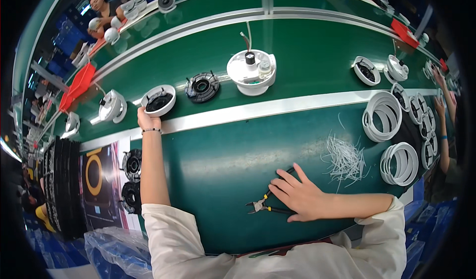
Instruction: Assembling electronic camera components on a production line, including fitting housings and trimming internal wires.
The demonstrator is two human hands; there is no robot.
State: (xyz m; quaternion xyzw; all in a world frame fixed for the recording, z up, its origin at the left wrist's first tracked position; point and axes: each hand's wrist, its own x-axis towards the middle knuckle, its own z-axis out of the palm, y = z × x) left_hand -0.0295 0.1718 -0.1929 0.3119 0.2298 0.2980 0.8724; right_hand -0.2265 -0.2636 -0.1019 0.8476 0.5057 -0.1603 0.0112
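Note:
My left hand reaches to the far edge of the table and grips a round white housing by its near left rim. A black part sits inside that housing. My right hand lies palm down, fingers spread, over the handles of a pair of cutting pliers with black and yellow grips. The pliers' jaws point left and are parted. Just right of the held housing is a black ring-shaped part. Farther right stands a white round unit with wires rising from it.
Cut white plastic strips lie in a heap right of my right hand. White rings are stacked at the right. Black round parts rest beside my left forearm, near black stacked trays. Other people work across the line and at the far right.

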